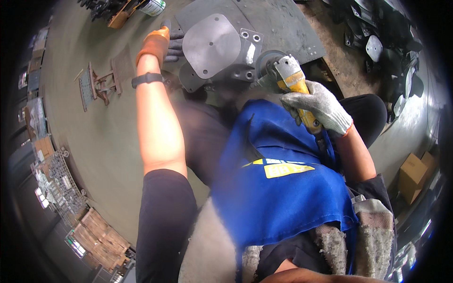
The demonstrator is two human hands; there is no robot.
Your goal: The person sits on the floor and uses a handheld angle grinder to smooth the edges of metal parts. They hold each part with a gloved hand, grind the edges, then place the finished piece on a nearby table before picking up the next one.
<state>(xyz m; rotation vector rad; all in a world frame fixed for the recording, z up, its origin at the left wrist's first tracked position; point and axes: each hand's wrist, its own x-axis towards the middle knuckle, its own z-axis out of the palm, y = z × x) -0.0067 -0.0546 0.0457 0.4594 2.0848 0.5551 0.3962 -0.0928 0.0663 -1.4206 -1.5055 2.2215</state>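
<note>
A flat grey metal plate (211, 45) with rounded corners and small holes lies over other metal parts on the worktop. My left hand (158, 45), in an orange and grey glove, is at its left edge. Its fingers are stretched out and their tips pass out of sight at the plate's rim; the thumb points away, off the plate. A yellow and grey angle grinder (295, 81) is in my right hand (323, 106), which wears a pale knit glove and is closed around the body. The grinder's disc (270, 63) sits right of the plate, beside a bracket with holes (251, 45).
The dark metal worktop (288, 28) extends beyond the plate. Many cut metal parts (374, 47) are heaped at the far right. A small metal stand (101, 80) is on the floor to the left; a bucket (152, 6) stands at the far side. Cardboard boxes (411, 170) are at right.
</note>
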